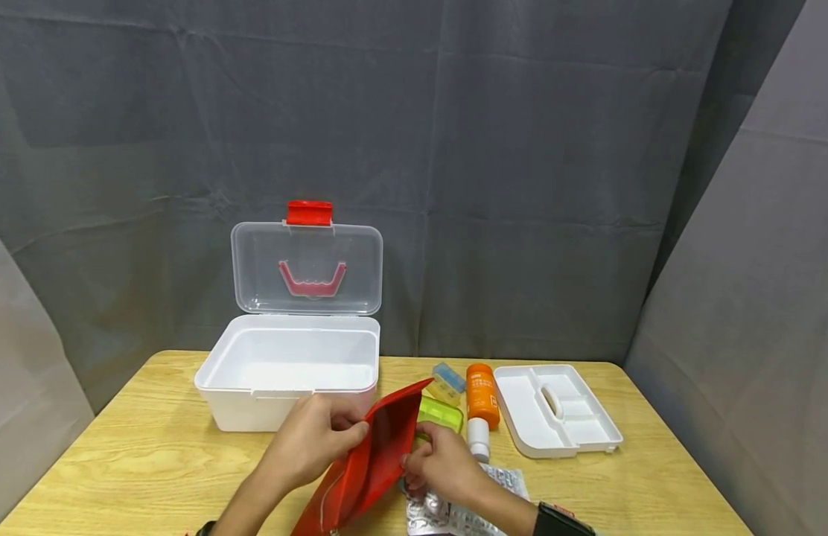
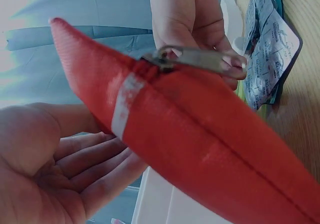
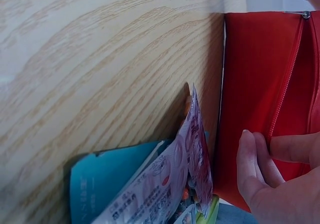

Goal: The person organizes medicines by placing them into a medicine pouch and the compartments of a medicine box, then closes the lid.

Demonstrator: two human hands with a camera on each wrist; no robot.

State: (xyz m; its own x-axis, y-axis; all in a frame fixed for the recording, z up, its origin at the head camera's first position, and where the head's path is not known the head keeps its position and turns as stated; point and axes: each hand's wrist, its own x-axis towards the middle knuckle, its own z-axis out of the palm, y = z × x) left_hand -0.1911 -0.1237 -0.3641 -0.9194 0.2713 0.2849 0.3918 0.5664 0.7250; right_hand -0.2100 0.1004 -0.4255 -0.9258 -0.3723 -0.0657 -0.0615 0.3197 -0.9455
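Note:
A red zippered pouch [image 1: 394,435] is held up over the table's front with its mouth spread apart. My left hand [image 1: 323,435] pinches the left edge of the opening between thumb and fingers. On the opposite edge, my right hand [image 1: 447,465] grips the fabric along the zipper, its fingertips against the red cloth [image 3: 260,74]. The metal zipper pull [image 2: 205,59] dangles at one end in the left wrist view. Silver blister packs [image 1: 511,480] lie beneath and beside the right hand, with a teal packet [image 3: 110,184] among them.
Behind the pouch stands a white box [image 1: 233,406] with its clear lid [image 1: 260,260] raised. To the right lie a green case [image 1: 442,412], a blue-and-yellow box [image 1: 447,383], an orange bottle [image 1: 482,394], a white cylindrical item [image 1: 479,439] and a white divided tray [image 1: 531,417].

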